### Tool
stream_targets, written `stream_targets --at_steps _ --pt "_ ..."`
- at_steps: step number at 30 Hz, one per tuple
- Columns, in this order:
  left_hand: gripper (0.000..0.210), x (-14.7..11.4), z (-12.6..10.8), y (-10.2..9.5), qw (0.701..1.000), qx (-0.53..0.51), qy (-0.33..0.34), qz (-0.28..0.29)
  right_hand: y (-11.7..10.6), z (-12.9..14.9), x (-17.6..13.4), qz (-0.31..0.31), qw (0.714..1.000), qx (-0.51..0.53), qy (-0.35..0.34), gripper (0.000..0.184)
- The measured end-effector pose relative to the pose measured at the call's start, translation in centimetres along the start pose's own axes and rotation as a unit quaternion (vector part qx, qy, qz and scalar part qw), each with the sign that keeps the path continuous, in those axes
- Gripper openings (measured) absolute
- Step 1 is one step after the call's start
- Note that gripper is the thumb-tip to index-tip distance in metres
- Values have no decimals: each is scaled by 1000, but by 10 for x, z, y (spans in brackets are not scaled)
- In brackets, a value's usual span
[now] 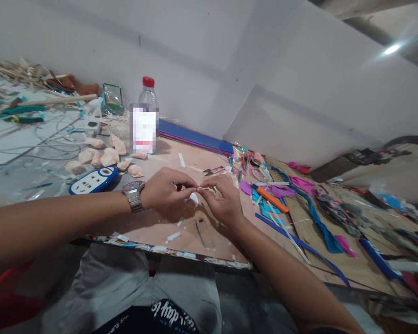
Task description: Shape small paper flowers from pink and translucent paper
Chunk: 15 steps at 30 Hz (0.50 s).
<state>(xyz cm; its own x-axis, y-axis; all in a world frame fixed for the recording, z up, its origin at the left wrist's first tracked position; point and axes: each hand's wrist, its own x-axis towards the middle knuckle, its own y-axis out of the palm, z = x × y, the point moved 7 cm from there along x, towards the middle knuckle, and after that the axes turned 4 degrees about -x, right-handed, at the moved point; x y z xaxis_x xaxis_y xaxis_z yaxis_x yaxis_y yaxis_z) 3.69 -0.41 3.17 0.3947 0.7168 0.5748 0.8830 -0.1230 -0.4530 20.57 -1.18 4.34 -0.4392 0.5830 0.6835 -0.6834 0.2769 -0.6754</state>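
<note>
Over the work board (pixel 223 253), my left hand (pixel 167 188) and my right hand (pixel 226 199) meet fingertip to fingertip. Both are closed in a pinch on something small and pale, too tiny to name. A white scrap (pixel 193 199) shows just below the fingertips; whether it is held or lies on the board, I cannot tell. Just beyond my right hand lie small thread snips (pixel 214 170). To the left of my left hand are several pale peach, crumpled petal-like pieces (pixel 107 157) and a blue and white power strip (pixel 94 181).
A bottle with a red cap (pixel 148 82) stands at the back, before a long blue sheet or box (pixel 195 136). On the right lie an orange-handled cutter (pixel 272 199), a blue strip (pixel 299 250) and coloured scraps. Green-handled pliers (pixel 22 110) rest at far left.
</note>
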Motion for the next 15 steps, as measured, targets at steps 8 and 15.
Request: stream_targets --at_steps 8,15 --pt "18 1 5 0 999 -12 -41 12 1 4 1 23 1000 7 -16 8" --pt "17 1 6 1 999 -7 -39 7 3 5 0 13 1000 17 -23 6"
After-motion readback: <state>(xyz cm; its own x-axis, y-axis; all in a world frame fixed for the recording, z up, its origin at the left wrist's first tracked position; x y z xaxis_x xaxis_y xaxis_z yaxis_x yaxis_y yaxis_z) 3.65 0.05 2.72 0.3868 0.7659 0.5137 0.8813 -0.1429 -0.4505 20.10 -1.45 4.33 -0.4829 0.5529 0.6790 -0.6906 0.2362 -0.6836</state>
